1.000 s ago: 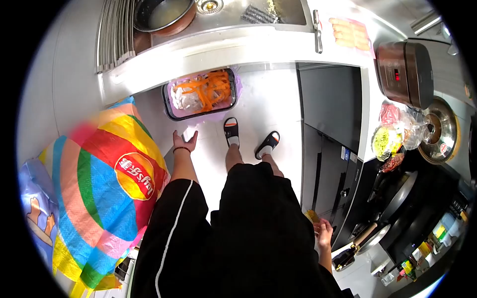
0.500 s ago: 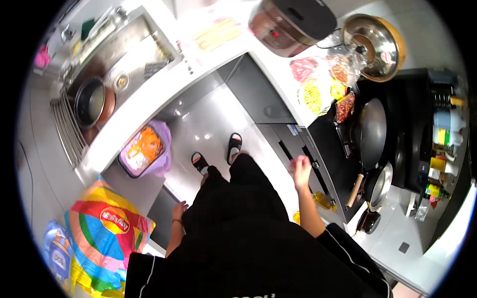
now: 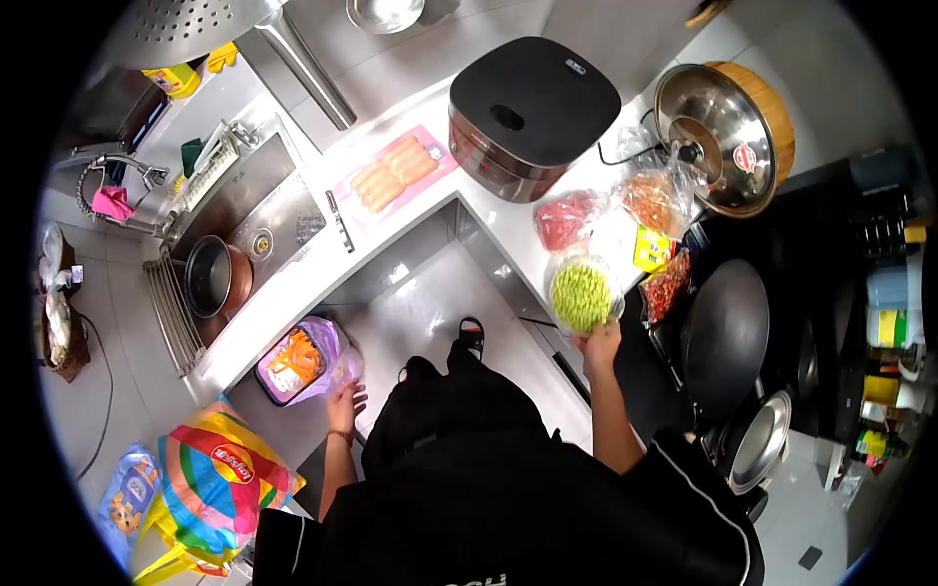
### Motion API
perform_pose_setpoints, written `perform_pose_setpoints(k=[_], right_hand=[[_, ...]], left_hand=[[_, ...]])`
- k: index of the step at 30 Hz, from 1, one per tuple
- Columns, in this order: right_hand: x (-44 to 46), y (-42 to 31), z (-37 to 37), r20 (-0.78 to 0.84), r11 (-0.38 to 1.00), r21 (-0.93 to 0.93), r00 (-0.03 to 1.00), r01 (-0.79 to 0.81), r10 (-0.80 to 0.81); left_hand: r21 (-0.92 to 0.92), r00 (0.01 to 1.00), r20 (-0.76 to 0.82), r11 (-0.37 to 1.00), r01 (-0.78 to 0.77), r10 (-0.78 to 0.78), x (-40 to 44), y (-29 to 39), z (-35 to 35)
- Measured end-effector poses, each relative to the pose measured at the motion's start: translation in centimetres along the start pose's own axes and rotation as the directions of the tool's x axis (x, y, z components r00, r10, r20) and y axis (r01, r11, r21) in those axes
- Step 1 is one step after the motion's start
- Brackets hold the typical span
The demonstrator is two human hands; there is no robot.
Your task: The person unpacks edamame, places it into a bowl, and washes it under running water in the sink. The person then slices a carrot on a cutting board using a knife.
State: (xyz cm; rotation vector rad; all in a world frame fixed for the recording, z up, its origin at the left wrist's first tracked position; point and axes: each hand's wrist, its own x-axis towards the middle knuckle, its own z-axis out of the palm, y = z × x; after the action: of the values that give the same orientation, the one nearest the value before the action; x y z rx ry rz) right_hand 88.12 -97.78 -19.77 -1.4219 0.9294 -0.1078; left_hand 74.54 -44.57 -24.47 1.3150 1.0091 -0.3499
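My right hand grips the near edge of a clear bowl on the counter corner. Finely chopped green pieces fill it; I cannot tell which vegetable. My left hand hangs low beside a purple-bag-lined bin, fingers apart and holding nothing. Orange scraps lie in the bin. Just beyond the bowl are a bag of red meat, a yellow packet and a pack of red dried pieces.
A rice cooker, sausages on a board and a knife occupy the counter. The sink is left, with a pot. A wok sits on the stove at right. A colourful bag stands at lower left.
I have stepped forward, closer to the counter. My right hand has reached up and taken hold of the bowl of green pieces. My left hand has stayed low, now nearer the bin.
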Motion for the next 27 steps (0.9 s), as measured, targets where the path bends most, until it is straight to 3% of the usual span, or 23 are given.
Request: perform_pose_setpoints(k=[2,4,6,8,10,11,12,13,15,16,18,19,21,22,23,24,25,27], right_hand=[[-2.4,-0.6,-1.8,0.088,1.000,0.020,0.996,-0.013,0.012],[-3.9,-1.7,-2.9,0.186,0.988,-0.147,0.983,0.041,-0.013],[-6.7,-5.7,-1.8,0.299,0.955,-0.284,0.954,0.085,0.004],[-9.3,-9.3,2.0,0.425,0.955,-0.270,0.905,0.121,0.006],[-11.1,-11.9,7.5,0.601,0.950,-0.278,0.797,0.144,0.056],[-11.6,-12.3,10.2,0.670,0.947,-0.281,0.738,0.153,0.079],[-11.3,-11.8,15.1,0.819,0.899,-0.292,0.571,0.327,0.058],[-13.1,-11.7,19.2,0.838,0.901,-0.282,0.542,0.331,0.063],[-15.6,-10.3,26.2,0.922,0.872,-0.201,0.387,0.446,0.014],[-17.7,-10.3,29.3,0.936,0.875,-0.216,0.348,0.434,0.058],[-22.7,-11.5,34.7,0.949,0.878,-0.250,0.283,0.408,0.139],[-22.4,-9.8,37.5,0.986,0.825,-0.130,0.162,0.550,0.047],[-24.7,-8.7,43.2,0.992,0.653,0.125,-0.098,0.747,-0.078],[-25.7,-9.3,44.3,0.925,0.858,-0.380,0.161,0.346,0.345],[-26.1,-8.9,46.4,0.905,0.850,-0.424,0.185,0.314,0.383],[-26.0,-8.3,48.4,0.880,0.837,-0.471,0.213,0.279,0.425],[-26.2,-8.0,50.1,0.850,0.820,-0.520,0.241,0.241,0.468],[-27.6,-7.7,53.1,0.849,0.848,-0.501,0.289,0.171,0.443]], left_hand=[[-0.042,0.997,0.050,0.997,-0.064,0.066,-0.6,3.2,3.3],[-0.051,0.985,0.100,0.990,-0.134,0.138,-1.7,6.2,5.9],[-0.089,0.951,0.223,0.976,-0.198,0.214,-2.1,8.1,7.2],[-0.139,0.922,0.310,0.970,-0.197,0.232,-3.1,10.9,8.4],[-0.264,0.854,0.445,0.951,-0.163,0.270,-4.0,12.9,8.6],[-0.378,0.774,0.563,0.923,-0.070,0.289,-4.3,13.8,8.4],[-0.541,0.617,0.666,0.841,0.014,0.418,-5.5,15.5,8.2],[-0.609,0.568,0.675,0.791,0.068,0.471,-5.2,15.8,7.3],[-0.653,0.672,0.548,0.757,-0.028,0.498,-6.5,17.5,5.6],[-0.748,0.739,0.433,0.663,-0.025,0.516,-6.6,18.0,4.3],[-0.776,0.811,0.240,0.607,-0.170,0.534,-5.0,18.0,1.1],[-0.778,0.831,0.142,0.580,-0.242,0.537,-4.0,18.2,-0.7],[-0.827,0.817,0.111,0.509,-0.240,0.565,-3.6,19.4,-4.7],[-0.838,0.802,0.111,0.489,-0.243,0.587,-2.3,20.5,-7.4],[-0.844,0.780,0.115,0.474,-0.249,0.615,-0.4,21.9,-10.2],[-0.731,0.778,-0.064,0.502,-0.462,0.625,3.4,22.2,-12.8],[-0.771,0.833,-0.194,0.444,-0.457,0.519,6.7,24.4,-15.8],[-0.764,0.805,-0.415,0.319,-0.561,0.424,11.2,32.9,-21.2]])
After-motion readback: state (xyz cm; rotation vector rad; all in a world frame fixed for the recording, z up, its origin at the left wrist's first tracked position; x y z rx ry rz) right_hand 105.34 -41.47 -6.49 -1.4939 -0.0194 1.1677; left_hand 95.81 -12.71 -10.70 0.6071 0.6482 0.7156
